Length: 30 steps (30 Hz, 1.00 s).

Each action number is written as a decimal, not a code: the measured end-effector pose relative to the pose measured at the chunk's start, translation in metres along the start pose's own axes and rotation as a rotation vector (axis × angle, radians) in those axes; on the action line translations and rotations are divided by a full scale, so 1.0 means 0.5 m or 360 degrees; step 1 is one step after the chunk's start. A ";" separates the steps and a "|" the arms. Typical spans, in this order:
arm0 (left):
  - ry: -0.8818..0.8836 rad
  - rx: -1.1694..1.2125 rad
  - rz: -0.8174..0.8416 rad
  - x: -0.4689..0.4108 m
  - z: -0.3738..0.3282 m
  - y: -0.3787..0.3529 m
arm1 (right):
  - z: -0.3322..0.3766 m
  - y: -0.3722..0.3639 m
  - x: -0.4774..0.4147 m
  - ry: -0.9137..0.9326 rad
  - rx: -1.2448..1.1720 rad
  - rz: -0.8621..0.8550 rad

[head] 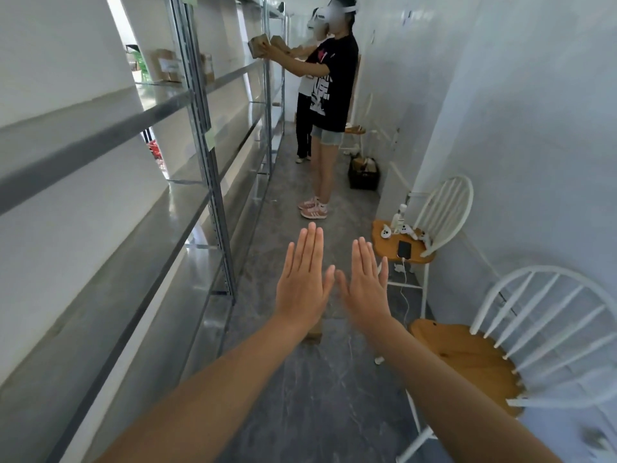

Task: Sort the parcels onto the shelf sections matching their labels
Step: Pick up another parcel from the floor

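Observation:
My left hand and my right hand are stretched out in front of me, palms down, fingers straight and together, holding nothing. Their thumbs nearly touch. A small brown parcel lies on the floor below my left wrist, mostly hidden by it. The metal shelf unit runs along the left wall; its near sections hold nothing. A few brown parcels stand on an upper shelf further back.
Two people stand ahead in the narrow aisle; the nearer one holds a brown parcel up to the shelf. A black crate sits on the floor behind them. Two white chairs with wooden seats line the right wall; the farther carries controllers and a phone.

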State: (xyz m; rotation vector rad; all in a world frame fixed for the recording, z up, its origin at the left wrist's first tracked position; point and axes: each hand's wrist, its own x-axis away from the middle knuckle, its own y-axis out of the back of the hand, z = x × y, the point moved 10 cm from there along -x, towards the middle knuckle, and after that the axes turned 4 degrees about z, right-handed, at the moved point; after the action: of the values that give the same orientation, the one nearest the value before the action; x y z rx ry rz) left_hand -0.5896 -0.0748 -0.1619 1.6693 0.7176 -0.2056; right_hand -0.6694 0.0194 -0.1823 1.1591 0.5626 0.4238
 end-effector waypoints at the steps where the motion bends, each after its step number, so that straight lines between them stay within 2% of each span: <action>1: -0.0001 0.0005 0.0015 -0.017 0.000 -0.015 | -0.009 -0.004 -0.016 0.0002 -0.0009 0.0014; 8: 0.0017 0.0021 0.0081 -0.154 -0.013 -0.132 | -0.072 -0.043 -0.171 0.0060 0.0064 0.0040; 19: 0.0147 -0.0035 0.0091 -0.390 -0.022 -0.265 | -0.213 -0.038 -0.425 0.0117 -0.0098 0.0080; 30: 0.0242 -0.0042 0.0174 -0.460 -0.005 -0.387 | -0.285 -0.119 -0.532 0.0192 -0.0061 0.0254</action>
State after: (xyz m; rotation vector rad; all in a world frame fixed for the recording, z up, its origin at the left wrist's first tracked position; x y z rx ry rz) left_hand -0.8803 -0.1389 -0.2045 1.7064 0.7366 0.0085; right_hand -0.9653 -0.0523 -0.2277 1.1511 0.5657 0.6425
